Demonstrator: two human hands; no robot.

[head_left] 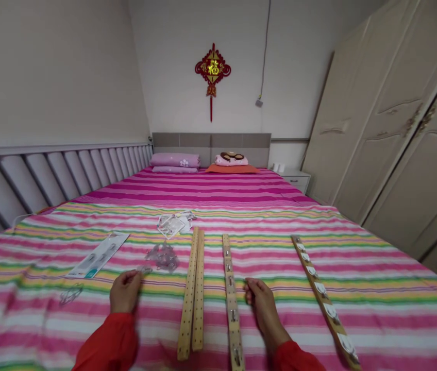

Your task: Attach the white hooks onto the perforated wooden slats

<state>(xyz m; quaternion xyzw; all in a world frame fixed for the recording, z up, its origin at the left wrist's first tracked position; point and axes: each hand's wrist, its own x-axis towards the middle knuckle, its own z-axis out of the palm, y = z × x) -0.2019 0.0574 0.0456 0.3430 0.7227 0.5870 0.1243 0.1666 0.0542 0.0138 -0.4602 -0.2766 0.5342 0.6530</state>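
Observation:
My left hand (124,291) rests on the striped bed cover (376,273), fingers curled, pinching something small and clear beside a heap of clear plastic hooks (162,256). My right hand (262,300) lies with fingers bent next to a wooden slat with metal hooks (231,296), its fingertips just right of it. Between my hands lies a pair of bare wooden slats with holes (193,293). Another wooden slat bearing round white hooks (324,296) lies further right.
A flat white and teal package (98,255) lies at the left, and a clear bag of small parts (174,222) is beyond the slats. Pillows (175,161) sit at the headboard. A wardrobe (396,144) stands along the right; a padded wall panel (60,172) runs along the left.

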